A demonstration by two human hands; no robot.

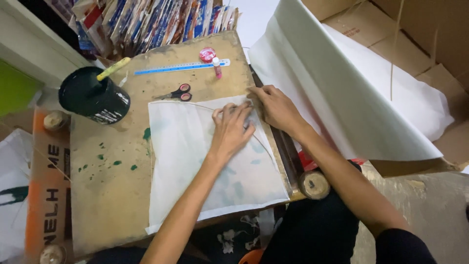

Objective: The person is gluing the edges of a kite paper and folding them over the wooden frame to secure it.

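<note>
The white paper sheet [195, 161] lies flat on the wooden bench [107, 195], thin, light and likely easy to tear. The left hand [232, 129] presses it down, fingers spread. The right hand [276, 107] pinches its upper right corner beside a thin curved stick [195, 104]. It seems best held by its edges.

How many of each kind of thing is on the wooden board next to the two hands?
Black pot: 1
Blue ruler: 1
Scissors: 1
Pink glue bottle: 1
Pink round lid: 1
White paper sheet under the left hand and right hand: 1
Total: 6
</note>
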